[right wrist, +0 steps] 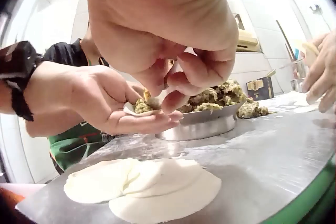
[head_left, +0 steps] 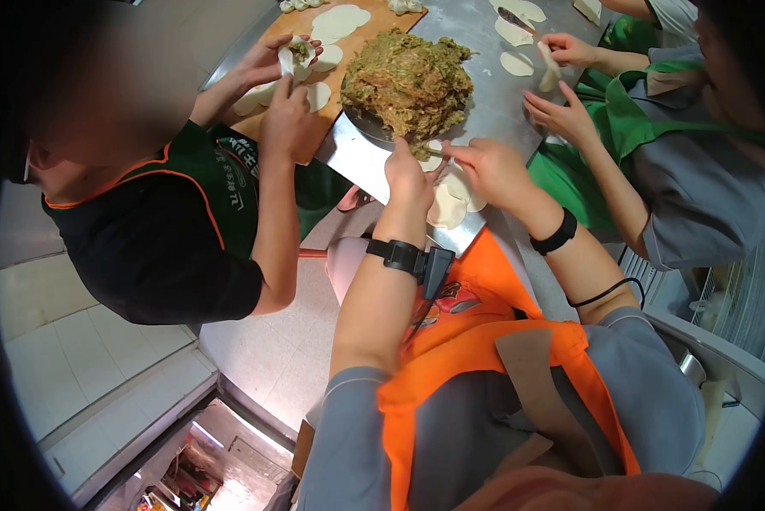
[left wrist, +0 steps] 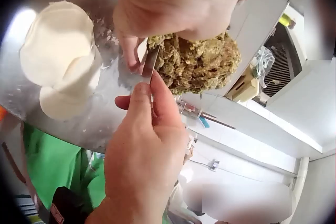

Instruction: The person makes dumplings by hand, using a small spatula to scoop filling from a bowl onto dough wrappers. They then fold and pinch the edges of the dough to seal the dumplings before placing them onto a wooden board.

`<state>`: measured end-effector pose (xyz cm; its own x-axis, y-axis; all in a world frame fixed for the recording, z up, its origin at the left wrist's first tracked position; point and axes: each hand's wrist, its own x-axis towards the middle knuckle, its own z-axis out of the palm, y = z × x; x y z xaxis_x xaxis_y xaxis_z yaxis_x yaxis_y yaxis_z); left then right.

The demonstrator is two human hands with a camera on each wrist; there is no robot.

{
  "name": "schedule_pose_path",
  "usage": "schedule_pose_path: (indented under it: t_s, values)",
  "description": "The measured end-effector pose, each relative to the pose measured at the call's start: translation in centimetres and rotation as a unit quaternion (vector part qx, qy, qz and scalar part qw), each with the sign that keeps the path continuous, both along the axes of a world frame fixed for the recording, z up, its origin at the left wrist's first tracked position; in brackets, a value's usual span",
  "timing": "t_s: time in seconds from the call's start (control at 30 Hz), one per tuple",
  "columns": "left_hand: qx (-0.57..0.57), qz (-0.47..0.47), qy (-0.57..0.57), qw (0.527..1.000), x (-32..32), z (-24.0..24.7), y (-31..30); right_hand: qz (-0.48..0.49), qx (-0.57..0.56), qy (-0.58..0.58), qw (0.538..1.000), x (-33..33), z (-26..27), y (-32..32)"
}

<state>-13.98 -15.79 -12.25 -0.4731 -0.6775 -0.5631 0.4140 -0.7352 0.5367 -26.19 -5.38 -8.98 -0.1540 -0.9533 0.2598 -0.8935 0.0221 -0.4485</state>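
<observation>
My left hand [head_left: 406,177] is palm up in the right wrist view, its fingers extended under a dough wrapper [right wrist: 129,109] with a dab of green-brown filling [right wrist: 142,106]. Over it my right hand [right wrist: 168,35] grips a narrow metal blade [left wrist: 151,62], whose tip is at the filling in the left wrist view. Just beyond both hands stands a metal bowl [right wrist: 202,125] heaped with filling [head_left: 408,81]. Overlapping round wrappers [head_left: 447,209] lie on the metal table, on the near side of my hands. The wrapper in my left hand is partly hidden by my right hand.
At the left, a person in a dark apron holds a filled wrapper [head_left: 290,58] over a wooden board [head_left: 310,140] with wrappers. Across the metal table [head_left: 497,94], a person in a green apron handles another dough piece [head_left: 549,68]. More wrappers [head_left: 516,63] lie near that person.
</observation>
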Motion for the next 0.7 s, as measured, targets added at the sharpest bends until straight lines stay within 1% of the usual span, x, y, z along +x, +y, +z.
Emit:
schedule_pose_path:
  t_s: [0.03,0.13,0.23,0.33,0.43,0.53,0.6,0.63,0.7]
  values:
    - [0.012,-0.012,0.010,1.000,0.4,0.3,-0.1,-0.002,0.011,0.025,1.000,0.4,0.6,0.2]
    - [0.037,0.005,0.019,0.999,1.0,0.1,-0.4,0.010,0.028,-0.025,0.999,0.3,1.1,0.6]
    - [0.022,0.002,-0.011,1.000,1.3,0.1,-0.3,0.001,-0.033,-0.054,0.998,-0.5,0.8,0.1]
    - [0.014,-0.005,-0.010,1.000,1.0,-0.2,-0.5,-0.004,-0.025,-0.007,1.000,-0.7,-0.2,-0.6]
    - [0.012,0.004,-0.017,1.000,1.4,-0.2,-0.1,0.019,0.001,-0.021,1.000,0.3,-0.4,-0.3]
    - [0.033,-0.010,0.021,0.999,3.0,0.4,0.6,0.015,-0.008,-0.043,0.999,1.4,0.8,0.8]
    - [0.034,0.021,0.037,0.999,4.1,2.1,1.7,0.002,0.009,-0.192,0.981,2.3,1.2,2.0]
    - [0.036,0.036,0.044,0.998,4.7,2.8,2.3,-0.004,0.020,-0.266,0.964,2.8,1.4,2.6]
    - [0.020,0.012,0.089,0.996,5.5,3.5,3.1,0.002,0.087,-0.363,0.928,3.6,2.0,3.4]
